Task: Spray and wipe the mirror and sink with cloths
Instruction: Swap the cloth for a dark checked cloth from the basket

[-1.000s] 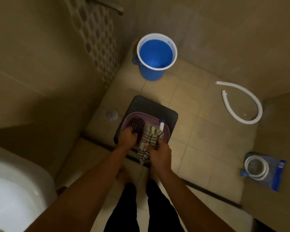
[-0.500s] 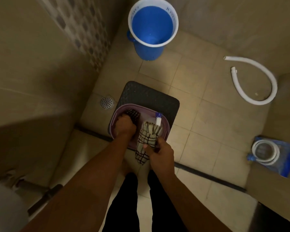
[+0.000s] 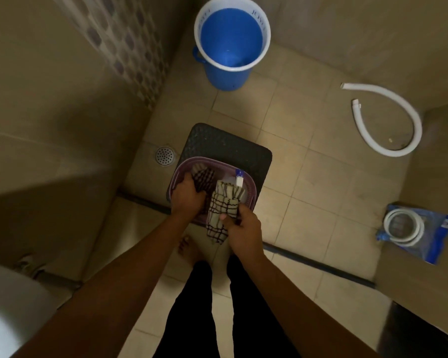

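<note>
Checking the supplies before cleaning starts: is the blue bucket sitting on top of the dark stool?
No, the blue bucket stands on the tiled floor beyond the dark stool, which carries the purple basket instead.

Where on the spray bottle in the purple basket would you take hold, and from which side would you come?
Probably by its white neck under the blue nozzle, the only part of the spray bottle showing. Come from above and the far right: the light checked cloth held by the right hand covers its near side, and the basket wall blocks a low approach. Its body is hidden.
</note>
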Demonstrator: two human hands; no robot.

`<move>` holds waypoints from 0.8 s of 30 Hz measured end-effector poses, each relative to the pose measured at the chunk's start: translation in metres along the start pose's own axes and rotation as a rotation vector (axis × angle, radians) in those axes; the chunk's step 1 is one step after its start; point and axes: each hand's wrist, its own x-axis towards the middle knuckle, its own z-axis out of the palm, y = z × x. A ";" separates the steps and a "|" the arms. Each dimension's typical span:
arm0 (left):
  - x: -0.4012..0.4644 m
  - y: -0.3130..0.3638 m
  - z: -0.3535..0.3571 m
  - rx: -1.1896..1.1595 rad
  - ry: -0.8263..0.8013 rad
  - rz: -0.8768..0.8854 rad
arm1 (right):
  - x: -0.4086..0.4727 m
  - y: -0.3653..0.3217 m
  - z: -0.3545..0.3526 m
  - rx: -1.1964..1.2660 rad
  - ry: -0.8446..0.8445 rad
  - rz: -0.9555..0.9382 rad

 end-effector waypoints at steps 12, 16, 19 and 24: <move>-0.053 -0.031 -0.095 -0.620 0.144 -0.111 | 0.019 -0.047 0.034 0.134 -0.028 0.015; -0.058 -0.037 -0.103 -0.709 0.162 -0.144 | 0.052 -0.048 0.061 0.189 -0.064 0.189; -0.059 -0.042 -0.102 -0.750 0.163 -0.148 | 0.079 -0.043 0.078 0.250 -0.086 0.304; -0.055 -0.054 -0.091 -0.735 0.157 -0.145 | 0.104 -0.038 0.102 0.446 -0.122 0.463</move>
